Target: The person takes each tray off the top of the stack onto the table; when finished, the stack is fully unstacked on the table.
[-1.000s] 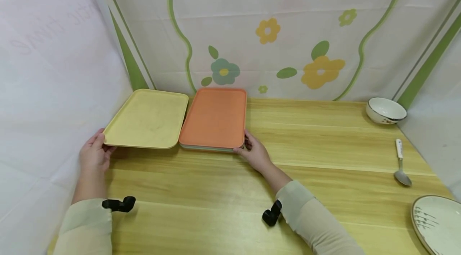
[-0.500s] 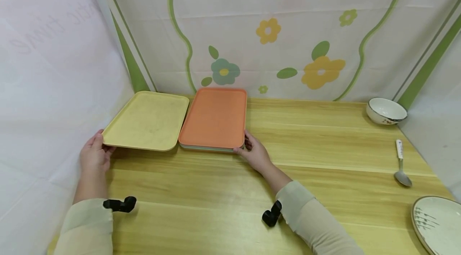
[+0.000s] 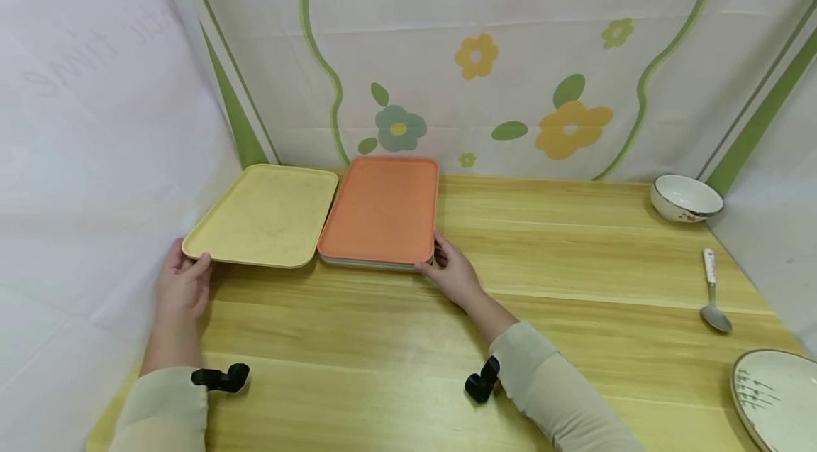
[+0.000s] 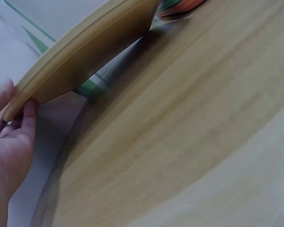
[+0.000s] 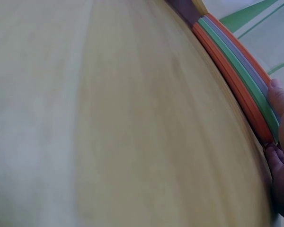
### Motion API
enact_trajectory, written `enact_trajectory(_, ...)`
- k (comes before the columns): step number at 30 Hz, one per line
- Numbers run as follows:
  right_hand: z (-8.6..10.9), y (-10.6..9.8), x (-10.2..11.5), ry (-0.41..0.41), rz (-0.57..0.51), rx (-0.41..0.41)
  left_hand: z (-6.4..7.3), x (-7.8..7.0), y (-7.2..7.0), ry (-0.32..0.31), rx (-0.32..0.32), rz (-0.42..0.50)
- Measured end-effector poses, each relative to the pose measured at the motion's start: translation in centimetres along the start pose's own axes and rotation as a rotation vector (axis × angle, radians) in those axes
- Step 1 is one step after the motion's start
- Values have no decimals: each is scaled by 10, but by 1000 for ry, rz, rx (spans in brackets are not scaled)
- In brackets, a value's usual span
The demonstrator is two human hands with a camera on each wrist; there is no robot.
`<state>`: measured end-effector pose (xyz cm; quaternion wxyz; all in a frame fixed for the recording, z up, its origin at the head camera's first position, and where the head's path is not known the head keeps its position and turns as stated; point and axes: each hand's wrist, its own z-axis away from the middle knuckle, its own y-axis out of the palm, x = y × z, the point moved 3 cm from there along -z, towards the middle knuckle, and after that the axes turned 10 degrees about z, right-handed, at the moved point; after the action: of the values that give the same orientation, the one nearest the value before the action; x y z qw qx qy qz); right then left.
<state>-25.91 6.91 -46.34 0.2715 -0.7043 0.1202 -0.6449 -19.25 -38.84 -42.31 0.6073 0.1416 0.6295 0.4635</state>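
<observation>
A yellow tray (image 3: 262, 214) is at the back left. My left hand (image 3: 184, 285) grips its front left corner, thumb at the front edge and fingers reaching underneath. In the left wrist view the tray's underside (image 4: 92, 59) shows, tilted and raised off the table on the hand's side. Right beside it lies a stack of trays (image 3: 383, 211) with an orange one on top. Purple, green and orange rims (image 5: 232, 80) appear along the stack's edge in the right wrist view. My right hand (image 3: 456, 274) holds the stack's front right corner between thumb and fingers.
On the wooden table (image 3: 574, 260), a white bowl (image 3: 686, 198) stands at the back right. A spoon with a white handle (image 3: 710, 267) lies in front of it, and a patterned plate (image 3: 781, 395) is at the front right. Cloth walls (image 3: 408, 47) border the back and sides.
The yellow tray has come down slightly and a little to the right. My left hand has shifted right, its thumb now at the tray's front edge. The right hand stays on the stack.
</observation>
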Motion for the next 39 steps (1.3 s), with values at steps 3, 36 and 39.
enact_trajectory(3,0,0,0,-2,4,1,0,4,-1,27,-35,3)
enact_trajectory(36,0,1,-2,5,12,-4,-15,29,3,28,-335,-222)
enact_trajectory(39,0,1,-3,10,16,-6,-17,30,3,28,-338,-247)
